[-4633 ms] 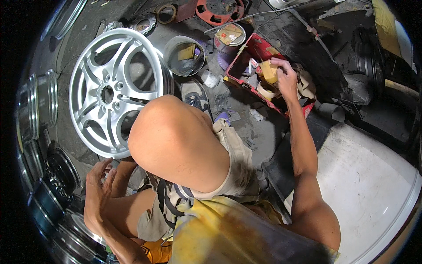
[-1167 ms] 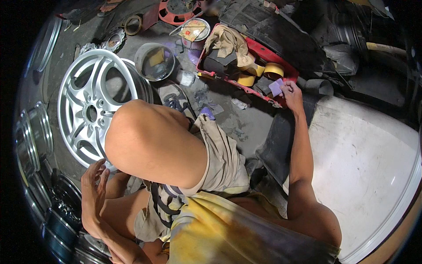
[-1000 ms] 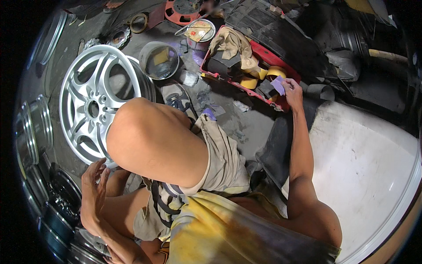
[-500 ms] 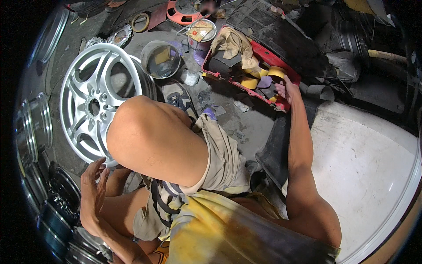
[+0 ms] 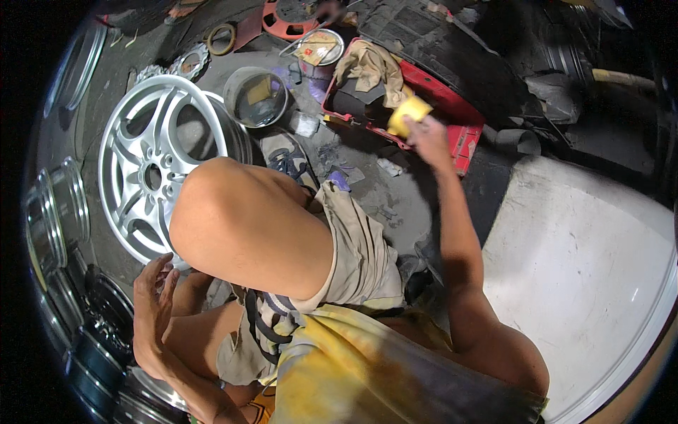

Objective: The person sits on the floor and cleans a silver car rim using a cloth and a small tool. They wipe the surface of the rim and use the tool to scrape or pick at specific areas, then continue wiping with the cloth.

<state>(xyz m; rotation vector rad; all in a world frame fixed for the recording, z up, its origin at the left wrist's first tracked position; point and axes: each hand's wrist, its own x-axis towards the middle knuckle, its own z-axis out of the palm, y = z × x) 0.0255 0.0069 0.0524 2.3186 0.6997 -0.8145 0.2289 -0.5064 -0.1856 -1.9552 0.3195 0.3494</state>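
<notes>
My right hand (image 5: pixel 428 138) grips a yellow tape roll (image 5: pixel 408 115), held over the front edge of a red toolbox (image 5: pixel 467 145). A crumpled beige cloth (image 5: pixel 374 65) and dark grey sheets (image 5: pixel 358 97) fill the toolbox's left part. On my left, a silver alloy wheel (image 5: pixel 128 181) stands tilted beside my raised knee. My left hand (image 5: pixel 154 291) hangs by the wheel's lower edge, its fingers loosely bent and apart, with nothing in them.
A clear bucket (image 5: pixel 244 75) with dark liquid and a paint can (image 5: pixel 337 46) stand beyond the wheel. A white panel (image 5: pixel 579 283) lies on my right. More wheels (image 5: pixel 99 357) crowd the lower left. A brown tape ring (image 5: pixel 222 39) lies at the back.
My right hand has moved left and slightly nearer across the toolbox, bringing the yellow tape roll with it. My left hand has barely moved.
</notes>
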